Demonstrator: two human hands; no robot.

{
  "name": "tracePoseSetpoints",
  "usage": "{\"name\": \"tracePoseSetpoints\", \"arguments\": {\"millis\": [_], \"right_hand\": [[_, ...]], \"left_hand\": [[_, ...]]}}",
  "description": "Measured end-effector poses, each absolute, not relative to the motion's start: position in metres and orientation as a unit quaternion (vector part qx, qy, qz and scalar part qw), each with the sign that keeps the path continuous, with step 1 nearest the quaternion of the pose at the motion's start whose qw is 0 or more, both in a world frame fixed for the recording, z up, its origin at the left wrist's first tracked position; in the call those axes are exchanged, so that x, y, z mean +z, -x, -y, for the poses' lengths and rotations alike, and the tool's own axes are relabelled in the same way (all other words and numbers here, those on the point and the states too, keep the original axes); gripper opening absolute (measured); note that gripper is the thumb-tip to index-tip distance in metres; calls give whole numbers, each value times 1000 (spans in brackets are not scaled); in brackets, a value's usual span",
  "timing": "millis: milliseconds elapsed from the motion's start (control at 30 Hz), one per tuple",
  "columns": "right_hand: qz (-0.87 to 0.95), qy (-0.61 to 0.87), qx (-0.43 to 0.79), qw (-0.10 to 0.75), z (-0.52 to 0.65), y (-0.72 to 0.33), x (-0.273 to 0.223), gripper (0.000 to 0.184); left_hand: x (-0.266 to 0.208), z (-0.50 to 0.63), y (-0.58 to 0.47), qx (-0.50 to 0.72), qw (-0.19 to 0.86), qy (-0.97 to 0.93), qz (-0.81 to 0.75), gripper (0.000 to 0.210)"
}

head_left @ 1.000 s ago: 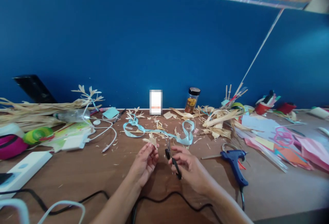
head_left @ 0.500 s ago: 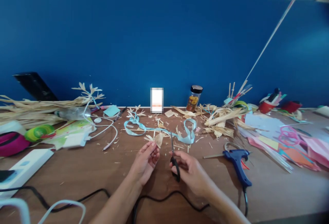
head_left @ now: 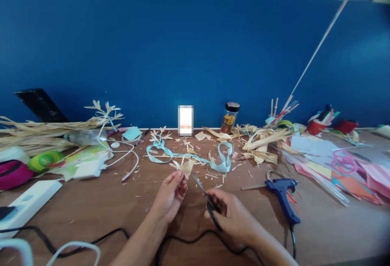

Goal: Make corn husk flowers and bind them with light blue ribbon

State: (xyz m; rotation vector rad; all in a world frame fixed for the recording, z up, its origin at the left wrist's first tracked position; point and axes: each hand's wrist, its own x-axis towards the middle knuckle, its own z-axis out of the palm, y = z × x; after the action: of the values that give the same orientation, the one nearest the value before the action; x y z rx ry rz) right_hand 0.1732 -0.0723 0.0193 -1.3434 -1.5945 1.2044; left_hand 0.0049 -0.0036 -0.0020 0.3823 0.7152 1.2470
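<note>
Between the thumb and fingers of my left hand is a small dried husk flower, pale with narrow pointed petals and one broader piece on its right. My right hand grips black-handled scissors, their blades pointing up and left close to the broad husk piece. Whether the blades touch it I cannot tell. Just beyond my hands, a light blue ribbon lies looped across the brown table. Another husk flower rests at the ribbon's left end. Small husk scraps are scattered around.
A blue glue gun lies at the right, near coloured paper. Husk piles and a black-lidded jar stand along the blue wall. At the left are a power strip, white cables and a plastic bottle. A black cord crosses the front.
The scissors have turned from pointing nearly straight up to pointing left, their tips now close to the husk flower. My right hand has shifted slightly down and right; my left hand stays nearly still.
</note>
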Motion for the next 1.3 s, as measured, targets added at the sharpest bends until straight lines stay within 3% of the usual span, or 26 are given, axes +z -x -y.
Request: {"name": "tracePoseSetpoints", "arguments": {"millis": [300,1300], "right_hand": [[587,504,519,364,71,-169,17,31],[570,512,523,373,71,-168,14,28]], "left_hand": [[-5,4,-7,555,735,-188,-341,15],[-8,2,-8,545,741,-183,-347,12]]}}
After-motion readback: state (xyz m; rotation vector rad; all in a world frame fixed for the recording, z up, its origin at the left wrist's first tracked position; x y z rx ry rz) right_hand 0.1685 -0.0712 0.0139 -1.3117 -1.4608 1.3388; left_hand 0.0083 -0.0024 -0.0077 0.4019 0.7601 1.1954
